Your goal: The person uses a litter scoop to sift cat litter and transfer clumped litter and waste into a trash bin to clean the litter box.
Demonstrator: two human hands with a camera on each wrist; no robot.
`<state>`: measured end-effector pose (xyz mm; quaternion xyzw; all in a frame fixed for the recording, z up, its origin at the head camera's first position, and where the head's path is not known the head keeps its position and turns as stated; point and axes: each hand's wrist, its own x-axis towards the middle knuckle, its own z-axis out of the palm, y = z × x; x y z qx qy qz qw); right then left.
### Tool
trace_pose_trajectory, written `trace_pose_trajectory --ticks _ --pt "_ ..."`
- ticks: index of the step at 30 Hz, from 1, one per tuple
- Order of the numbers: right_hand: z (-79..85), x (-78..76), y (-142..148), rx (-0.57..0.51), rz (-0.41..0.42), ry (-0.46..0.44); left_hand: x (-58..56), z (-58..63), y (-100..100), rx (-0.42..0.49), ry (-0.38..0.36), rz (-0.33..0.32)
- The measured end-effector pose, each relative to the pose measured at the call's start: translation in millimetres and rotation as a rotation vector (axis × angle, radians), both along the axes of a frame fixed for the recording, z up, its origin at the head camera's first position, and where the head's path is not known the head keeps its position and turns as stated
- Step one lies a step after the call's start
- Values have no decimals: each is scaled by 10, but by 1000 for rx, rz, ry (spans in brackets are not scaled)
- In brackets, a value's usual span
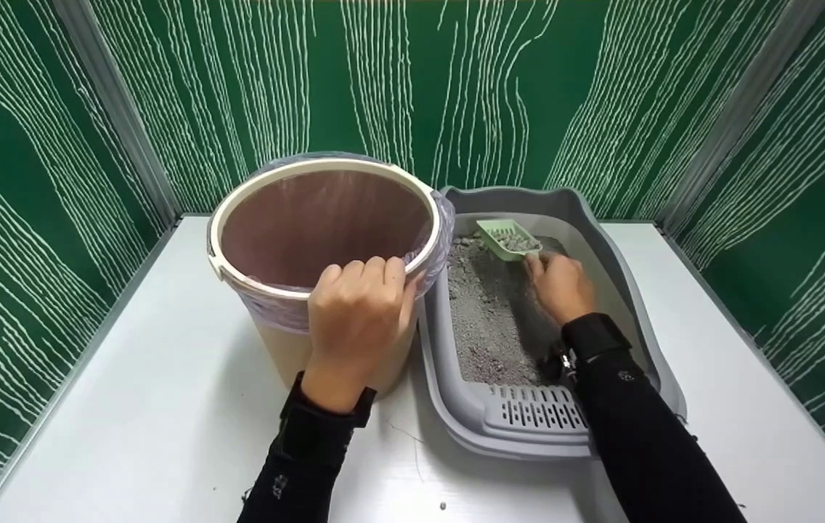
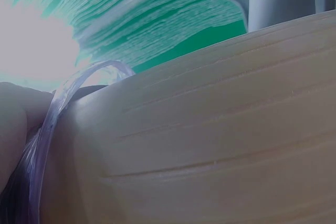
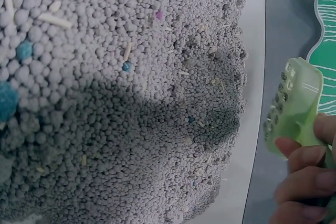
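My left hand [image 1: 358, 309] grips the near right rim of a cream trash bin [image 1: 278, 349], over a thin translucent purple liner bag [image 1: 274, 309]. In the left wrist view the bin's ribbed side [image 2: 210, 119] fills most of the picture. My right hand [image 1: 563, 285] holds a light green litter scoop [image 1: 508, 238] by its handle, above a grey litter box [image 1: 449, 392]. Grey clumps of litter lie in the scoop in the head view. Beneath it spreads grey granular cat litter [image 1: 485, 319]. The right wrist view shows fingers [image 3: 304, 182] curled round the scoop's handle.
The bin and the litter box stand side by side on a white table [image 1: 187, 436]. A slotted step [image 1: 539, 408] forms the box's near end. Green panels with white wavy lines [image 1: 456, 94] enclose the back and sides. A small crumb [image 1: 443, 505] lies near the front.
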<state>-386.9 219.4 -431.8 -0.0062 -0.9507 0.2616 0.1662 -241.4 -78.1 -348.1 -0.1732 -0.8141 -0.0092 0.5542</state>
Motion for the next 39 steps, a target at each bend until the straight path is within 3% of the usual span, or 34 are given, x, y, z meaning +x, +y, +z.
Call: trace_pose_trajectory --ticks 7,11,14,22,25,29,33,39 --pt "105 29 -45 -20 13 90 -2 -23 2 -8 1 8" --pt "299 82 -83 10 72 92 8 -11 1 -7 -13 -5" --pt "551 148 -116 8 116 62 8 11 3 -7 -17 -7" --pt "1387 369 -297 36 192 -136 11 32 28 -4 -11 -15" --pt "1641 477 -418 77 199 -119 5 27 28 -5 -1 -11" --pt "1890 654 -592 129 222 -23 -3 26 22 -24 11 1" --pt "1990 808 -787 179 293 61 -5 18 11 -25 12 7" --pt "1878 910 -1057 237 418 139 -12 -6 -11 -17 1 6"
